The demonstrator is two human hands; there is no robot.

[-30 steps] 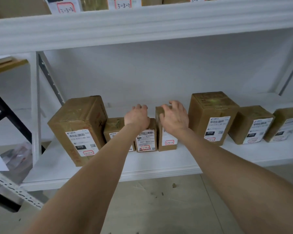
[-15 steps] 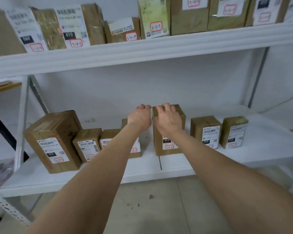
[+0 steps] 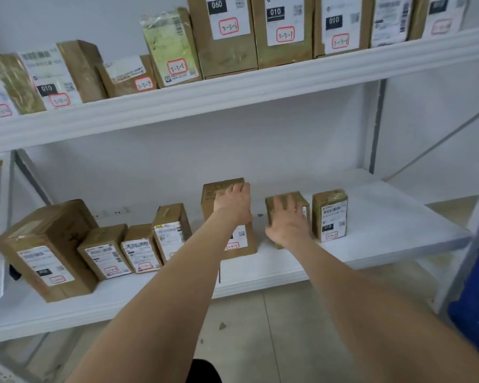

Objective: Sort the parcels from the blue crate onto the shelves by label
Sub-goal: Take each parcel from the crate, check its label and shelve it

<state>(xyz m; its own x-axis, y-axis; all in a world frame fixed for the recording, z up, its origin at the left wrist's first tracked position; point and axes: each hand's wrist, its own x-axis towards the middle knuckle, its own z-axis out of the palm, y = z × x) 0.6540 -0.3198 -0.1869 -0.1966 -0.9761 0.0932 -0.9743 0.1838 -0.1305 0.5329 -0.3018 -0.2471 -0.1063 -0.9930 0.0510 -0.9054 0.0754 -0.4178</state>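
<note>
My left fingers (image 3: 242,189) lie together, flat over the top of the tall parcel (image 3: 212,190); my right fingers (image 3: 282,203) are spread flat on the small parcel (image 3: 302,198) beside it. Neither clamps, since I judge both only nudge boxes into line, labels toward the lower shelf's (image 3: 288,275) front edge; another parcel (image 3: 329,214) stands just right; the blue crate (image 3: 477,299) waits beyond the shelf's right end.
</note>
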